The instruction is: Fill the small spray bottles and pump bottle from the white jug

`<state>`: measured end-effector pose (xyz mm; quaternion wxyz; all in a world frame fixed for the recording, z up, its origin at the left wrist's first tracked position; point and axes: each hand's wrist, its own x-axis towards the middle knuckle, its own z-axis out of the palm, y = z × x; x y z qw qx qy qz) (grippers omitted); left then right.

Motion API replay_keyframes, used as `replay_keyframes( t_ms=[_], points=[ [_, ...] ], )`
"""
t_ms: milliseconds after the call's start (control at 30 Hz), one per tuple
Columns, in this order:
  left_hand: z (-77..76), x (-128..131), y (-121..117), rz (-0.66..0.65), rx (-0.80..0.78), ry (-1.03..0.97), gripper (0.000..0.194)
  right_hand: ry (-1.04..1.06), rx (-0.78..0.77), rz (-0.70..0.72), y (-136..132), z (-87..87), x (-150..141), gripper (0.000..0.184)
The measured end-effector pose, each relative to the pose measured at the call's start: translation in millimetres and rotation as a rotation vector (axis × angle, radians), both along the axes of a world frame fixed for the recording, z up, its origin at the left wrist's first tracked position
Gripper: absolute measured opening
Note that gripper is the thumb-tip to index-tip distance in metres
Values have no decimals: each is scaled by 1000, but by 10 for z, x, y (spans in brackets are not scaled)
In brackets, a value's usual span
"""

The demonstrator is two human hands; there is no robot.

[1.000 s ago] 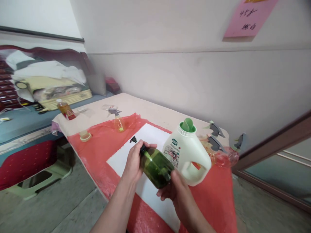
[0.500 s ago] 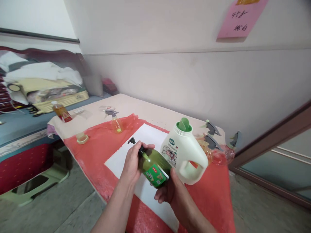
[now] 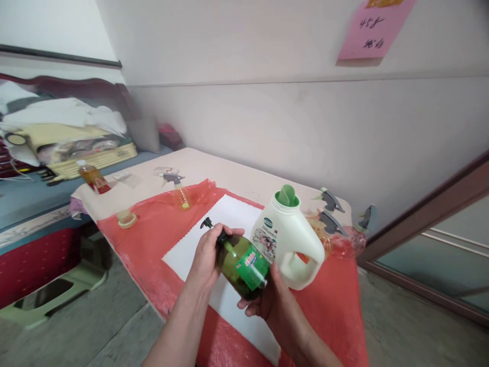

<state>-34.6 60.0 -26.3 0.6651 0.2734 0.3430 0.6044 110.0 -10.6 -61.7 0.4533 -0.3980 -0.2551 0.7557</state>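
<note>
Both of my hands hold a green translucent pump bottle [image 3: 241, 263] tilted on its side above a white sheet [image 3: 214, 239]. My left hand [image 3: 207, 256] is wrapped round the neck, just below the black pump head [image 3: 208, 224]. My right hand [image 3: 267, 303] cups the bottle's base from below. A green and red label faces up. Just right of the bottle stands a white detergent jug [image 3: 290, 239] with a green open spout.
A red plastic sheet [image 3: 153, 229] covers the beige table [image 3: 214, 165]. Small spray bottles stand at the back [image 3: 179, 191] and at the right [image 3: 336, 224]. A yellowish lid [image 3: 126, 218] and an orange bottle [image 3: 92, 177] sit to the left. A bed with clutter lies beyond.
The green bottle has turned in my hands, bringing its label round to face up. My hands stay in about the same place.
</note>
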Motion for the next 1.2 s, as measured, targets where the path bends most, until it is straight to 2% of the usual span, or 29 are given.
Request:
replay_keyframes(
  t_ms=[67,133,233,300,367,467,567,667,733,867,1000,1067,1133,1200],
  points=[
    [-9,3,11,32,-20,-5,29,-79,73,-59,-7,7,-5,73],
    [-17,6,23,88,-46,-14,30,-206,227,-135,-32,13,-15,70],
    [-10,-2,25,128,-76,-36,30,-443,445,-187,-66,11,-28,92],
    [7,-16,14,91,-72,-43,30,-532,485,-205,-67,2,-25,99],
    [23,-29,-1,35,-56,-42,28,-448,441,-168,-52,-8,-11,89],
    [34,-31,-16,-23,-49,-46,25,-136,232,-61,-29,-24,8,72],
    [30,-23,-17,-50,-35,-14,24,172,-69,29,-24,-41,-5,74],
    [22,-26,-5,-41,-22,31,24,309,-197,109,-24,-44,-40,79],
    [19,-33,10,-1,-54,43,25,243,-144,71,-19,-34,-53,78],
    [24,-25,31,53,-130,29,27,-71,173,-179,-22,13,-22,64],
    [35,-4,14,12,-117,47,29,-340,404,-164,-45,49,24,83],
    [39,2,-1,-37,-111,50,28,-318,400,-158,-49,53,25,72],
    [40,8,-12,-78,-116,27,26,-140,313,-135,-48,47,10,55],
    [39,14,-14,-98,-125,5,27,82,193,-83,-46,29,-13,51]
  ],
)
